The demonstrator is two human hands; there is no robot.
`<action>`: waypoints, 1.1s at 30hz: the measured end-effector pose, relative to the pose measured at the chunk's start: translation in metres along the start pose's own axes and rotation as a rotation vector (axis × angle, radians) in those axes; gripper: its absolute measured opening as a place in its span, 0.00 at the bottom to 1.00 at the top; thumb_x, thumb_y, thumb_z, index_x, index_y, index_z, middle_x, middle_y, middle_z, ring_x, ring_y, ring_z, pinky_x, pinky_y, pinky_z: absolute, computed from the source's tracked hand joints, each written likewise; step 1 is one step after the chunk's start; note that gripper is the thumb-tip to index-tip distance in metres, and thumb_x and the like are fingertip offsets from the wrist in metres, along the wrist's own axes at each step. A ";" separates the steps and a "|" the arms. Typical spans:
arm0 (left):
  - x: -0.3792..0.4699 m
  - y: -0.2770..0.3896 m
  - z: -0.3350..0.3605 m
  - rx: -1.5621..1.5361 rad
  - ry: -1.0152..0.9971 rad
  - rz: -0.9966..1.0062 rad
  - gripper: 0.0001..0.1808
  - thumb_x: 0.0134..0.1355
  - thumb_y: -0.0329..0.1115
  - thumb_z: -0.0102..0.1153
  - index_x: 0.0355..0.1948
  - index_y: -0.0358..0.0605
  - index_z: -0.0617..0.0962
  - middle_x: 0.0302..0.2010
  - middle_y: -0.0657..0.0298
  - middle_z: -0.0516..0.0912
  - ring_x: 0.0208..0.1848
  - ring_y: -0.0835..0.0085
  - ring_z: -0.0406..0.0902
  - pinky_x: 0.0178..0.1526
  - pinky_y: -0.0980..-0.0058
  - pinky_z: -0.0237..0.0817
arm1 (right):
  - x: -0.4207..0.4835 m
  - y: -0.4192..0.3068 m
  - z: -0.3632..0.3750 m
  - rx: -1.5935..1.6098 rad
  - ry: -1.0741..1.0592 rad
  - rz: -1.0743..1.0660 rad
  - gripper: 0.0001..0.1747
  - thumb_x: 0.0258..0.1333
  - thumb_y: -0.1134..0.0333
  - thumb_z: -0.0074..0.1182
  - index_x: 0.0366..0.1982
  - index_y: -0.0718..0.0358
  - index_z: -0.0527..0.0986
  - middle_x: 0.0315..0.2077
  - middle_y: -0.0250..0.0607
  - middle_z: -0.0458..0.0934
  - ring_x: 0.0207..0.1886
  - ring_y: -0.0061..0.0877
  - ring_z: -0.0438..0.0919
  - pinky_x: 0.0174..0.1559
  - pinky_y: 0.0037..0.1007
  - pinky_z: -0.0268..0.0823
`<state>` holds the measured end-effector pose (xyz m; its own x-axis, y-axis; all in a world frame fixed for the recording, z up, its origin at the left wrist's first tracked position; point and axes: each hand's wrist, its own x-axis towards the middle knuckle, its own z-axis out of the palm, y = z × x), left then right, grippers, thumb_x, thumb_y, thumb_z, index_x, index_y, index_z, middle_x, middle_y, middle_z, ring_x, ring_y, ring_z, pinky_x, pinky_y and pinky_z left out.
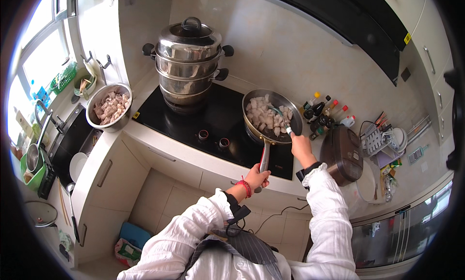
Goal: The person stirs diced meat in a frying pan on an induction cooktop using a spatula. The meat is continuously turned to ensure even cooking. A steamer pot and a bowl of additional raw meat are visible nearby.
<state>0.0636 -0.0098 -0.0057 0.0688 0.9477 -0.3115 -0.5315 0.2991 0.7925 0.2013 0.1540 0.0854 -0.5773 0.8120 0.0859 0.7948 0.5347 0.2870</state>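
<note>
My left hand (257, 178) is wrapped around the grey and red handle (265, 157) of a frying pan (298, 126). Pale chunks of meat (264, 113) lie in the pan, massed towards its far left side. In my right hand (302, 148) is a spatula (279, 112) with a green, partly pale handle; its head reaches down among the chunks and is partly hidden. The pan rests on the right side of a black glass cooktop (181, 125).
A tall steamer pot (189, 67) stands on the cooktop's left. A steel bowl (109, 106) of raw meat pieces sits near the sink (72, 142). Sauce bottles (321, 111) and a brown rice cooker (341, 154) flank the pan's right. Overhead is a black range hood (363, 29).
</note>
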 end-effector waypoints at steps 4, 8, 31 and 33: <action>-0.002 0.001 -0.003 0.003 -0.006 -0.001 0.19 0.61 0.30 0.55 0.49 0.35 0.64 0.25 0.64 0.73 0.19 0.78 0.73 0.20 0.80 0.65 | -0.033 0.008 -0.025 -0.014 -0.017 0.040 0.20 0.54 0.74 0.46 0.50 0.60 0.74 0.22 0.51 0.79 0.28 0.47 0.79 0.30 0.46 0.70; 0.000 0.004 -0.003 0.025 -0.008 -0.016 0.20 0.60 0.30 0.56 0.49 0.35 0.63 0.25 0.63 0.73 0.19 0.78 0.73 0.20 0.80 0.65 | -0.064 0.021 -0.093 0.093 0.148 0.063 0.17 0.50 0.73 0.50 0.44 0.55 0.79 0.22 0.50 0.78 0.28 0.46 0.78 0.31 0.45 0.70; 0.003 -0.003 -0.001 0.019 -0.001 0.003 0.16 0.60 0.30 0.56 0.45 0.38 0.65 0.25 0.64 0.73 0.19 0.78 0.74 0.20 0.81 0.65 | -0.023 -0.025 -0.019 0.017 0.064 0.195 0.12 0.59 0.68 0.45 0.35 0.65 0.78 0.23 0.48 0.81 0.28 0.44 0.81 0.30 0.43 0.72; 0.001 -0.003 -0.001 0.015 -0.004 -0.001 0.16 0.60 0.30 0.56 0.45 0.38 0.65 0.25 0.64 0.73 0.19 0.78 0.74 0.19 0.81 0.65 | -0.024 -0.019 -0.026 0.042 0.044 0.233 0.12 0.59 0.67 0.45 0.35 0.64 0.78 0.23 0.49 0.80 0.29 0.45 0.80 0.31 0.44 0.72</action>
<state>0.0646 -0.0095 -0.0092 0.0721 0.9479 -0.3102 -0.5189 0.3013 0.8000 0.1954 0.1181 0.1031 -0.3846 0.9040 0.1868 0.9139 0.3444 0.2149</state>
